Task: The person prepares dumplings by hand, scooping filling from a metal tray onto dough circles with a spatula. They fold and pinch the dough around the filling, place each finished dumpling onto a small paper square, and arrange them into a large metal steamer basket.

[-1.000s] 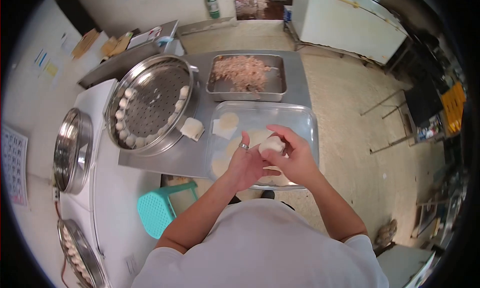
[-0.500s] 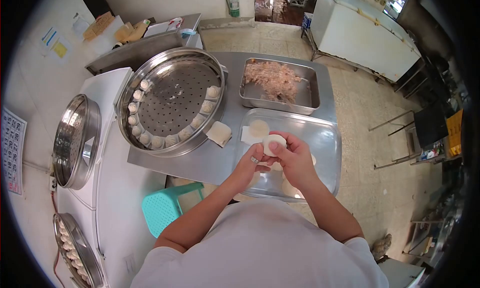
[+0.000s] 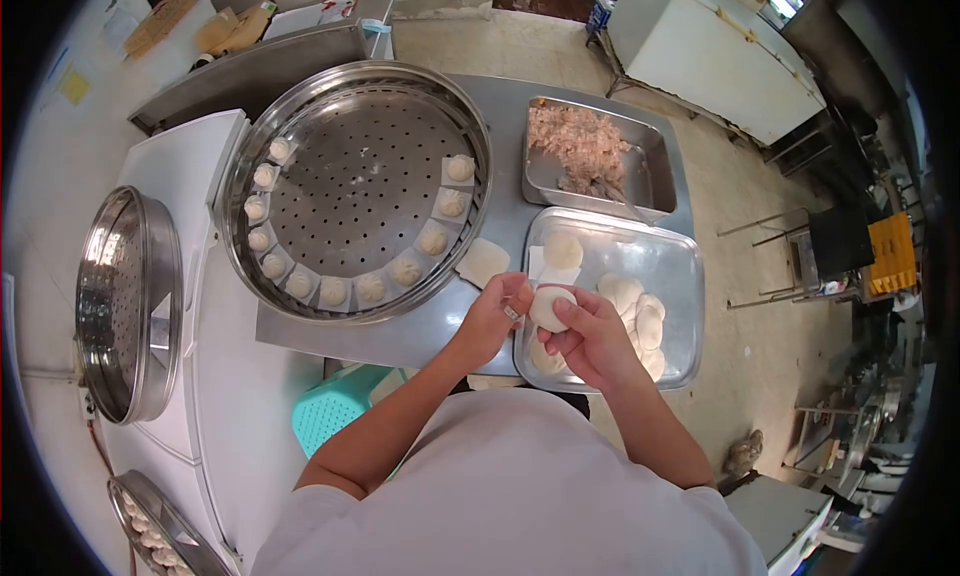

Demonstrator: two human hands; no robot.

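Both hands are closed on one dough ball [image 3: 549, 307]: the left hand [image 3: 494, 314] pinches it from the side with its fingertips, and the right hand [image 3: 592, 338] cups it from below with the fingers curled up against it. The ball is held in the air over the near left corner of the dough tray [image 3: 672, 268]. Under all this runs a steel table [image 3: 420, 328], with a white counter [image 3: 205, 376] next to it on the left. The largest thing on the table is a round perforated steamer tray [image 3: 360, 171], with a curved row of filled buns [image 3: 406, 270] on paper squares along its near and left wall. A second steamer tray [image 3: 128, 301] sits on the white counter, well apart from the hands. The dough tray lies just right of the big steamer and holds flat dough discs [image 3: 640, 311], overlapping at its right side. Behind it, touching or nearly so, stands a steel pan [image 3: 655, 171] with shredded filling [image 3: 578, 141] heaped at its far end. A teal stool [image 3: 335, 408] shows below the table edge. A small stack of paper squares [image 3: 483, 261] lies between steamer and dough tray, near the left hand. A ring [image 3: 510, 314] sits on a left finger.
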